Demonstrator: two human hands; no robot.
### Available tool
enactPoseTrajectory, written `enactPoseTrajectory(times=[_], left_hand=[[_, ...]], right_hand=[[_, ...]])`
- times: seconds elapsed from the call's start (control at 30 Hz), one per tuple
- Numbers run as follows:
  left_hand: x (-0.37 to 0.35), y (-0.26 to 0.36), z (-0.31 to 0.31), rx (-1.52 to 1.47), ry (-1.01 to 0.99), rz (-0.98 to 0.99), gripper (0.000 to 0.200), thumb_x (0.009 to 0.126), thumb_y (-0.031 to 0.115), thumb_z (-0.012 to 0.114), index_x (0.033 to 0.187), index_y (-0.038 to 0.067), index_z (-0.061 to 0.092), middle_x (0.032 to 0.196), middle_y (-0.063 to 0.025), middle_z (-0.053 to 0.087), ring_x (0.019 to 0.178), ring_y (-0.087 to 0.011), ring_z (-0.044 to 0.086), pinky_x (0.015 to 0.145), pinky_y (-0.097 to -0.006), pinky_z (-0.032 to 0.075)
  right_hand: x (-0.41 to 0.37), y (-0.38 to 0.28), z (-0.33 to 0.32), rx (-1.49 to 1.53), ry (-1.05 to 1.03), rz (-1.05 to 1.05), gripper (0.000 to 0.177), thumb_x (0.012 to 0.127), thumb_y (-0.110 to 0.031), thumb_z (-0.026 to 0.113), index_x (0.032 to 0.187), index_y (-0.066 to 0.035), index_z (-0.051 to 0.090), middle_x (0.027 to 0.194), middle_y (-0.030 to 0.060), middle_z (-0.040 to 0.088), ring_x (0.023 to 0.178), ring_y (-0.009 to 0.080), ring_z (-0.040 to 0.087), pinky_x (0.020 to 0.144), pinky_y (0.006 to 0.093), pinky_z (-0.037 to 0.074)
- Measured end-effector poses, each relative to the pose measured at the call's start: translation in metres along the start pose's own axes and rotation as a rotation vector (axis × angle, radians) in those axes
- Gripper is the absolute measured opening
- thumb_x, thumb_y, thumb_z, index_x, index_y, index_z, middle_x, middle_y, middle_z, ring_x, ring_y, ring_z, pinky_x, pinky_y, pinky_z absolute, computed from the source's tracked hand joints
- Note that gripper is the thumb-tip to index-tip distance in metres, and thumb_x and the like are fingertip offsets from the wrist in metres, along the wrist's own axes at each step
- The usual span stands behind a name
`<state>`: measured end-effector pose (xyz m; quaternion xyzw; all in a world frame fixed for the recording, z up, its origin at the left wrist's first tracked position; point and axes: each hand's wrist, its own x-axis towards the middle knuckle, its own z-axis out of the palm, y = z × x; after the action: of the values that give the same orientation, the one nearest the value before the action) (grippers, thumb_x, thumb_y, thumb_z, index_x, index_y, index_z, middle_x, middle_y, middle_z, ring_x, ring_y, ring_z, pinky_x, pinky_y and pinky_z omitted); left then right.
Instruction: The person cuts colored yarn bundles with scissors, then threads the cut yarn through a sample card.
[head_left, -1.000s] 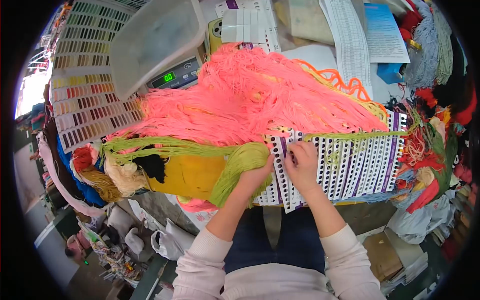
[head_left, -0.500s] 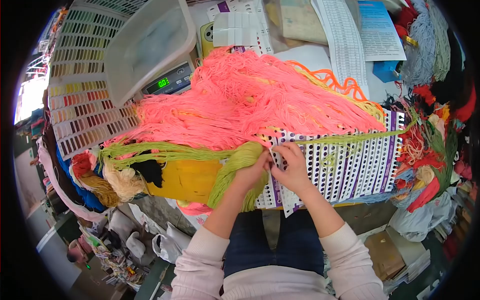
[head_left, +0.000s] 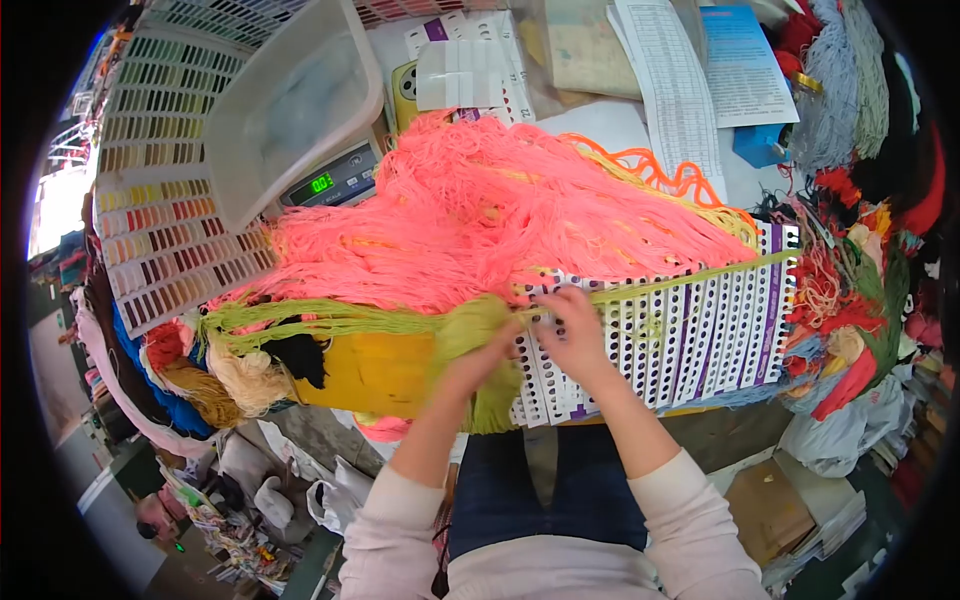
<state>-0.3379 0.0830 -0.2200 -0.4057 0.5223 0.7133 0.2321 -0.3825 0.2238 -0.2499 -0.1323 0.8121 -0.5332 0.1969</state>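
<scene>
Lime-green thread skein (head_left: 474,322) sits bunched near the middle of the front edge of the table (head_left: 375,375), its lower end drooping over that edge. The left hand (head_left: 488,352), blurred, is closed around the bundle's right side. The right hand (head_left: 578,335) is just beside it, above the punched thread cards (head_left: 690,345), fingers bent and thumb near them; whether a strand is pinched there I cannot tell. Green strands run left along the pink thread heap (head_left: 440,220) and right across the cards toward the table's right side. A hard tug could catch these strands in the punched holes or drag the overlapping cards askew. Loose pink fibres touching the green could snag and tangle with it, and a slackened left grip could let the drooping end slide off the front edge.
</scene>
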Motion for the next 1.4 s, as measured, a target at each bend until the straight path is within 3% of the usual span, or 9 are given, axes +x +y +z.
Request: enactPoseTrajectory(times=[0.2,0.47,0.53,0.77,0.93,1.17,1.2,1.33,1.4], left_hand=[[-0.081,0.018,-0.138,-0.551,0.236,-0.051,0.010,0.079,0.019,0.051,0.081,0.009,0.048,0.055,0.0002,0.044,0.044,-0.0080,0.041,0.041,-0.0210,0.036],[-0.189,0.060,-0.273,-1.120,0.520,0.530,0.013,0.082,0.018,0.042,0.080,0.007,0.049,0.058,0.0041,0.047,0.048,-0.0061,0.046,0.057,-0.0230,0.044],[-0.212,0.012,-0.306,-1.279,0.356,0.542,0.017,0.080,0.015,0.042,0.091,0.003,0.047,0.066,-0.0009,0.051,0.055,-0.0081,0.050,0.056,-0.0223,0.045],[-0.290,-0.050,-0.163,-1.210,-0.192,0.310,0.025,0.080,0.013,0.045,0.099,-0.003,0.045,0.083,-0.0081,0.053,0.062,-0.0103,0.051,0.059,-0.0216,0.043],[-0.295,-0.059,-0.121,-1.302,-0.337,0.247,0.027,0.081,0.012,0.044,0.102,-0.005,0.044,0.094,-0.0128,0.053,0.072,-0.0143,0.054,0.066,-0.0241,0.045],[-0.291,-0.040,-0.099,-1.383,-0.609,0.448,0.021,0.083,0.016,0.041,0.096,0.000,0.046,0.078,-0.0053,0.055,0.066,-0.0146,0.056,0.063,-0.0270,0.048],[-0.285,-0.040,-0.104,-1.477,-0.892,0.530,0.025,0.083,0.019,0.040,0.100,0.000,0.044,0.091,-0.0091,0.054,0.080,-0.0186,0.055,0.074,-0.0310,0.045],[-0.311,-0.011,-0.118,-0.959,-0.676,0.672,0.040,0.081,0.026,0.043,0.110,-0.002,0.039,0.117,-0.0152,0.041,0.110,-0.0240,0.038,0.095,-0.0360,0.025],[-0.308,-0.008,-0.118,-0.844,-0.638,0.677,0.041,0.080,0.029,0.045,0.108,-0.001,0.042,0.116,-0.0167,0.041,0.106,-0.0259,0.042,0.093,-0.0373,0.028]], right_hand=[[0.008,-0.010,0.009,-0.315,-0.034,0.003,0.039,0.052,-0.014,0.064,0.089,-0.008,0.051,0.083,0.0093,0.042,0.081,0.0271,0.043,0.068,0.0383,0.035],[0.010,-0.025,0.010,-0.409,-0.035,-0.026,0.041,0.050,-0.018,0.065,0.088,-0.008,0.052,0.088,0.0127,0.046,0.086,0.0296,0.043,0.073,0.0388,0.036],[0.010,-0.033,0.005,-0.392,-0.080,-0.040,0.042,0.052,-0.019,0.065,0.091,-0.008,0.051,0.090,0.0135,0.045,0.087,0.0304,0.044,0.074,0.0390,0.037],[-0.041,-0.047,-0.001,-0.212,-0.145,-0.091,0.044,0.057,-0.017,0.065,0.096,-0.005,0.050,0.093,0.0126,0.046,0.087,0.0270,0.045,0.073,0.0362,0.038],[-0.110,-0.107,0.022,-0.119,-0.215,-0.091,0.042,0.060,-0.015,0.065,0.097,-0.003,0.050,0.095,0.0097,0.048,0.087,0.0221,0.046,0.074,0.0330,0.038],[-0.151,-0.213,0.059,0.107,-0.997,-0.194,0.040,0.064,-0.012,0.065,0.099,-0.001,0.050,0.096,0.0056,0.051,0.086,0.0151,0.048,0.074,0.0284,0.039],[-0.155,-0.219,0.059,0.125,-1.057,-0.174,0.040,0.064,-0.012,0.065,0.100,-0.001,0.050,0.097,0.0050,0.052,0.086,0.0141,0.048,0.074,0.0277,0.039],[-0.175,-0.261,0.051,0.216,-1.047,0.204,0.036,0.066,-0.015,0.064,0.098,-0.004,0.051,0.088,0.0031,0.055,0.078,0.0130,0.050,0.070,0.0274,0.041],[-0.185,-0.268,0.052,0.121,-0.933,0.052,0.033,0.066,-0.015,0.064,0.095,-0.004,0.052,0.082,0.0043,0.056,0.074,0.0166,0.052,0.067,0.0285,0.041]])
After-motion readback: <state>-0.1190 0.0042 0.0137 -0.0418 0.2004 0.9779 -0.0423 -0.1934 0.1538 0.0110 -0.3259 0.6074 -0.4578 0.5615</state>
